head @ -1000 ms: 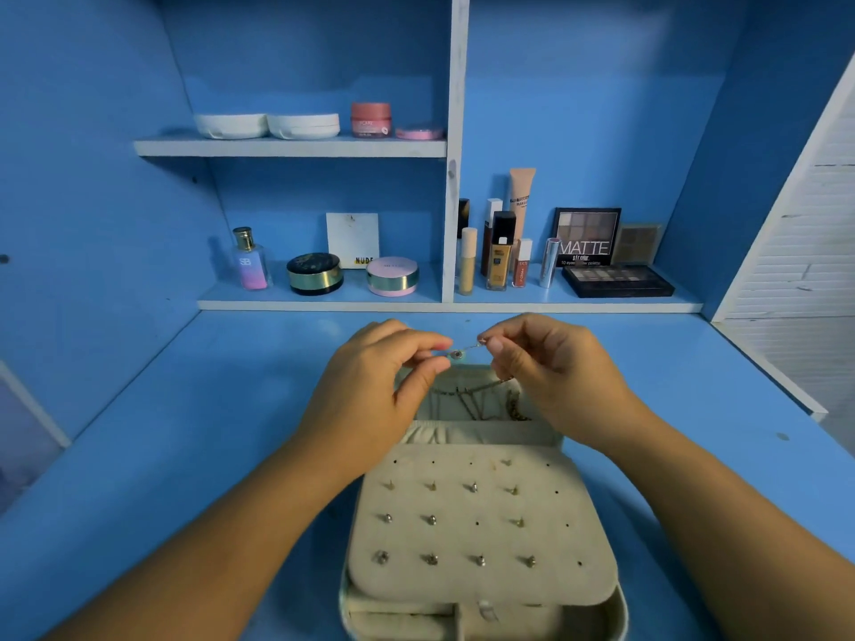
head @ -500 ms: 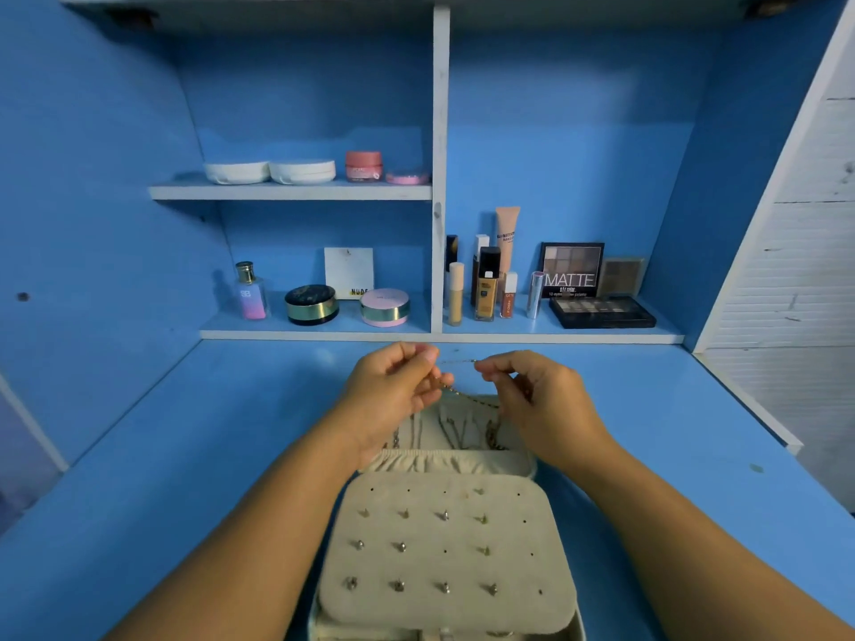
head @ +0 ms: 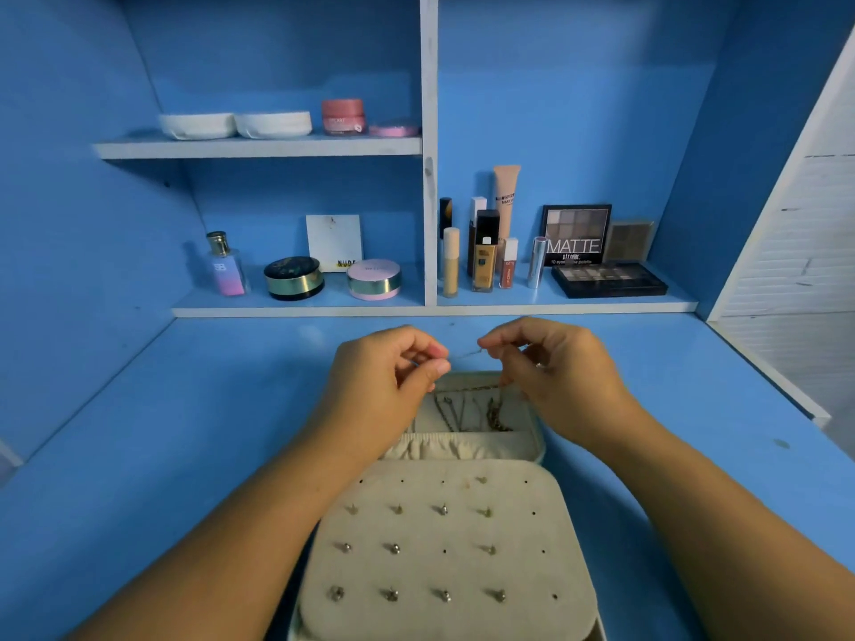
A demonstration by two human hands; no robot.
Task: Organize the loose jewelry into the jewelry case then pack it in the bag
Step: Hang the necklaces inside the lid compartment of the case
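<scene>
Fine chain pinched between two hands over the open case

On the blue counter [head: 185, 455] lies an open beige fabric jewelry case [head: 540, 448]. Above its far half, the left hand [head: 374, 386] and right hand [head: 564, 377] each have their fingers [head: 437, 367] clamped on a thin silver chain [head: 465, 354]. Hold it taut and lower it straight to avoid tangles. The clasp is too small to see, the case's near edge is cut off, and no bag shows.

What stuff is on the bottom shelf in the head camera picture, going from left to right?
Perfume bottle, black round jar, pink round jar, beige concealer tube, foundation bottle, lip gloss, silver lipstick, flat eyeshadow palette.
</scene>
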